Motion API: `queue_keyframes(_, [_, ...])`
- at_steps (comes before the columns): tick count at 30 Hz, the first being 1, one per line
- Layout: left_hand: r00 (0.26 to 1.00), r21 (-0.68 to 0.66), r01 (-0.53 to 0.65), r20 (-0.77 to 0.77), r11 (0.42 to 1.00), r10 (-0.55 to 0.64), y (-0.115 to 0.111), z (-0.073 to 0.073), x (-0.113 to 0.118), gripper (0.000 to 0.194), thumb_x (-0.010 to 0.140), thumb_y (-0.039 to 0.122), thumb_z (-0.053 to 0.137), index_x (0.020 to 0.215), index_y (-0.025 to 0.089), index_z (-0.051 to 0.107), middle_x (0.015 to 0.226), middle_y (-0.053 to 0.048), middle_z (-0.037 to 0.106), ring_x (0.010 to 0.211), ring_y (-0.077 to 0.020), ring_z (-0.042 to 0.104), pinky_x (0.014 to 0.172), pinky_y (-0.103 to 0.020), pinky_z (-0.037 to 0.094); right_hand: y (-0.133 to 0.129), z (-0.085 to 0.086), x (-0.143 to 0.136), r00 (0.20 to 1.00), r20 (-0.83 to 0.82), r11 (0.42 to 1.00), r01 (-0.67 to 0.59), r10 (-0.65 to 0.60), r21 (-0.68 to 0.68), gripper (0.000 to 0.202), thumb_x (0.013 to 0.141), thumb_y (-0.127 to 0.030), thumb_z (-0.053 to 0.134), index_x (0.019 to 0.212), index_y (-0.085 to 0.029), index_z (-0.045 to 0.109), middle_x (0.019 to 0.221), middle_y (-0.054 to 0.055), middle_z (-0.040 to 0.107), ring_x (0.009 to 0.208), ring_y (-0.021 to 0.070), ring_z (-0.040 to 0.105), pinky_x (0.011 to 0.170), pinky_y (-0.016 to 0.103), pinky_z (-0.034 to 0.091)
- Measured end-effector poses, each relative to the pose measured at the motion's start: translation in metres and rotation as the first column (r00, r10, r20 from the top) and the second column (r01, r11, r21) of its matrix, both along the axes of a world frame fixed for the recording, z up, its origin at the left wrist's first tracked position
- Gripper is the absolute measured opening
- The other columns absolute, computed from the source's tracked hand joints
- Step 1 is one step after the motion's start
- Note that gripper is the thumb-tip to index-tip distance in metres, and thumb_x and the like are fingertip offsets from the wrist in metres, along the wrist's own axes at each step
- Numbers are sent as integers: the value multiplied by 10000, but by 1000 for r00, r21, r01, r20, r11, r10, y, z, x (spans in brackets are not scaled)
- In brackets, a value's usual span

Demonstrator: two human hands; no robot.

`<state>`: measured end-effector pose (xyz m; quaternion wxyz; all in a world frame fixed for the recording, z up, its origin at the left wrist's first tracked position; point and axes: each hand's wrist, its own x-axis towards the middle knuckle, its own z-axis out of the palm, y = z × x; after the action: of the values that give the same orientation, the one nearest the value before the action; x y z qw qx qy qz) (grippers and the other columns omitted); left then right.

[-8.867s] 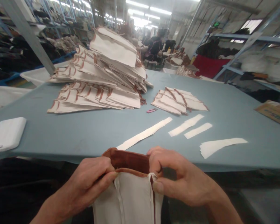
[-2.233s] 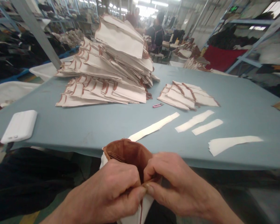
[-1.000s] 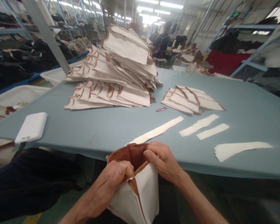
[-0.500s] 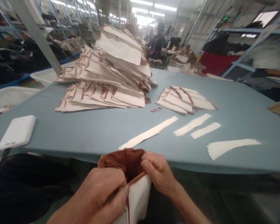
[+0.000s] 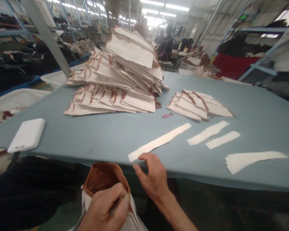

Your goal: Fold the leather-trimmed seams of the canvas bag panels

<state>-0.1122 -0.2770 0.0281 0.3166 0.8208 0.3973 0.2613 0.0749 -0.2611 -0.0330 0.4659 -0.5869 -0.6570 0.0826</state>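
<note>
Just beyond the table's near edge, a long cream strip [image 5: 161,141] lies flat on the blue-grey table [image 5: 86,138], its near end directly ahead of the fingertips of the person's right hand [image 5: 154,176]. Its long axis runs on a slant, from that near end at the left away to a far end at the right. Of the two hands, the right is clearly the nearer. Its thumb and index finger are spread apart, the index at the strip's lower edge, the thumb just short of its corner; whether either touches, I cannot tell. Lower and to the left, the left hand [image 5: 108,205] has its fingers folded, pinching the rim of a cream cloth pouch [image 5: 98,176] with a brown lining, its mouth facing up, below the table edge. Half a second earlier, both hands were on that rim; now the right is off it, and the pouch sits further left in view. The strip appears to lie unmoved.
</note>
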Motion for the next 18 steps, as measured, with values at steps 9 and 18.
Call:
queue_keyframes(9, [954, -55, -280, -125, 958, 271, 20, -52, 17, 129, 924, 243, 485, 831, 237, 574, 561, 84, 532, 482, -131, 575, 516, -220, 416, 28, -1, 16, 912, 409, 989, 53, 9, -140, 83, 900, -250, 736, 947, -211, 680, 945, 68, 719, 875, 260, 622, 771, 370, 464])
queue_keyframes(18, [950, -78, -258, -201, 963, 238, 43, -54, 24, 350, 966, 239, 438, 1253, 143, 614, 614, 50, 627, 582, -169, 686, 562, -236, 479, 32, -4, 35, 861, 509, 978, 120, -17, -171, 32, 936, -222, 700, 925, -211, 673, 930, 63, 706, 869, 255, 597, 765, 367, 417])
